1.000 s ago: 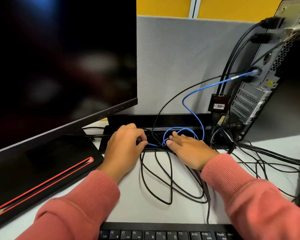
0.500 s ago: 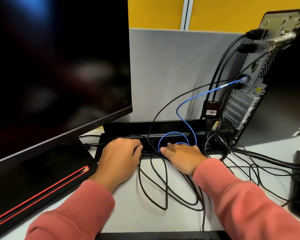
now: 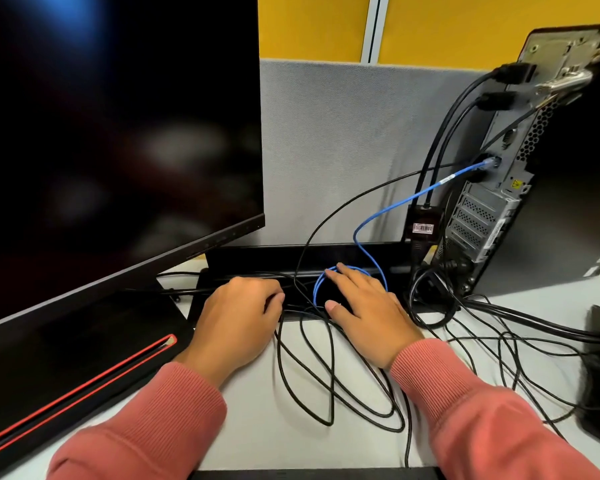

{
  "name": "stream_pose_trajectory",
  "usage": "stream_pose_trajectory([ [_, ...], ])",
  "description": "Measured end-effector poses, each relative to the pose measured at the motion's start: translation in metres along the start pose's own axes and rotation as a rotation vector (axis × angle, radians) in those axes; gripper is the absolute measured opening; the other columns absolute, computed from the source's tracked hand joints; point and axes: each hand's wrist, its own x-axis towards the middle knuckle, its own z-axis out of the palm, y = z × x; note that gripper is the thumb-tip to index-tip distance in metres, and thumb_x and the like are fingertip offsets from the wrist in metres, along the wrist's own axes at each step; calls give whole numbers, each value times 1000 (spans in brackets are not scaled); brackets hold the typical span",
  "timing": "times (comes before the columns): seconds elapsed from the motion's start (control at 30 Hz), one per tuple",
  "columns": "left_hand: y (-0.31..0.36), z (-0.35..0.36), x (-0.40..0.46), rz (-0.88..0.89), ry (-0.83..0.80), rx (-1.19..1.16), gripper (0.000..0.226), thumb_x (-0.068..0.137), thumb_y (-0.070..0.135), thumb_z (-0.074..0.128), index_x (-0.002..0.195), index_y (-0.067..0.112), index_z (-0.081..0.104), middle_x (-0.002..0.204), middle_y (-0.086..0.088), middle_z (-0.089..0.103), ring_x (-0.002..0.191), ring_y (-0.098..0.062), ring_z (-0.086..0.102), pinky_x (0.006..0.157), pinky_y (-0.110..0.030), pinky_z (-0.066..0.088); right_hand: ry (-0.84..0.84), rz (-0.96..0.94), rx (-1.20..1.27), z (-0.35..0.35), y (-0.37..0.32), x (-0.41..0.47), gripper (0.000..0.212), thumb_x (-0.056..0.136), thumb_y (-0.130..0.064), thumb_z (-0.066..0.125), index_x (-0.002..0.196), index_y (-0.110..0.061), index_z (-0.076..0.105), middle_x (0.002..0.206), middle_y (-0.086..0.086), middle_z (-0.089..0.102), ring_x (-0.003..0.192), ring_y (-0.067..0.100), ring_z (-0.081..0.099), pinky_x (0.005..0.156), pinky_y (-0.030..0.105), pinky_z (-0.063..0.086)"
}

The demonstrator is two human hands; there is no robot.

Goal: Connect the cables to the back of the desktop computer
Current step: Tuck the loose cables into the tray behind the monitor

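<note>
we see the desktop computer (image 3: 520, 188) standing upright at the right of the tabletop (image 3: 257, 427), its long axis vertical and its back panel turned left toward the grey partition (image 3: 343, 140). one blue cable (image 3: 392, 209) is plugged into that panel; it slopes down and to the left, bends, and ends in a loop lying over the black cable tray (image 3: 243, 258) at the rear edge of the tabletop. two thick black cables (image 3: 444, 133) are plugged in higher up and hang down along the panel. thinner black cables lie in loose loops between our two arms and tangle to the right; we cannot count them.

our left hand (image 3: 238, 317) rests knuckles up at the tray's edge, fingers curled under, and we cannot tell whether they hold anything. our right hand (image 3: 368, 313) lies flat and relaxed, fingers straight and pointing left and away, resting across the blue loop. both sleeves are pink. one dark monitor (image 3: 111, 133) fills the left.
</note>
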Motion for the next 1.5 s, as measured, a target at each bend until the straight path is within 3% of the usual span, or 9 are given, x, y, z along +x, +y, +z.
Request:
stream_pose_trajectory([
  [0.23, 0, -1, 0, -15, -8, -6, 22, 103, 39, 50, 92, 30, 68, 80, 11, 66, 77, -13, 62, 72, -37, 55, -93, -18, -118, 1, -1, 1, 55, 104, -59, 20, 158, -51, 13, 167, -25, 0, 154, 7, 3, 122, 48, 11],
  [0.37, 0, 0, 1, -19, -5, 6, 23, 103, 39, 50, 91, 30, 67, 78, 11, 66, 76, -13, 61, 72, -38, 55, -72, -14, -146, 3, -2, 6, 57, 103, -61, 19, 158, -47, 17, 166, -23, 9, 150, 10, 12, 120, 52, 16],
  [0.6, 0, 0, 1, -30, -18, -31, 20, 102, 37, 52, 96, 31, 70, 86, 13, 69, 85, -15, 64, 75, -38, 56, -79, -9, -227, 3, -4, 6, 53, 104, -55, 18, 148, -38, 40, 140, -17, 37, 129, 13, 32, 106, 42, 27],
  [0.77, 0, -1, 0, -37, -26, -26, 20, 103, 37, 52, 98, 32, 71, 88, 12, 70, 86, -16, 65, 76, -38, 56, -131, 18, -168, 2, -3, 5, 59, 106, -56, 18, 158, -32, 32, 166, -16, 22, 152, 8, 18, 122, 42, 11],
  [0.93, 1, -1, 1, -43, -25, -20, 21, 103, 38, 52, 99, 31, 71, 89, 12, 70, 88, -18, 64, 77, -38, 56, -90, 24, -117, 2, -1, 5, 57, 107, -51, 21, 135, -21, 60, 162, -13, 30, 146, 11, 31, 124, 39, 14],
  [1.1, 1, -2, 0, -47, -18, -24, 21, 103, 38, 52, 100, 32, 71, 89, 12, 69, 88, -17, 64, 77, -38, 55, -80, 11, -115, 2, -2, 4, 54, 108, -49, 23, 134, -19, 59, 159, -12, 32, 145, 9, 31, 124, 37, 13],
  [1.3, 1, -2, 0, -50, -16, -34, 21, 103, 38, 52, 99, 32, 71, 88, 13, 69, 86, -15, 63, 75, -36, 54, -59, 39, -89, 0, -4, 1, 44, 107, -49, 28, 112, -23, 63, 147, -16, 31, 127, 17, 46, 112, 34, 28],
  [1.4, 1, -2, 0, -50, -14, -37, 20, 103, 38, 52, 101, 32, 72, 90, 14, 69, 87, -13, 63, 76, -36, 55, -46, 9, -122, 4, -1, 3, 46, 107, -48, 27, 127, -22, 60, 151, -15, 32, 135, 17, 41, 116, 35, 26],
  [1.5, 2, -3, 0, -53, -12, -37, 20, 103, 37, 52, 100, 32, 72, 88, 14, 68, 84, -12, 62, 74, -34, 54, -40, -23, -160, 4, -1, 5, 52, 107, -47, 27, 147, -20, 47, 160, -10, 31, 150, 11, 22, 123, 36, 15],
])
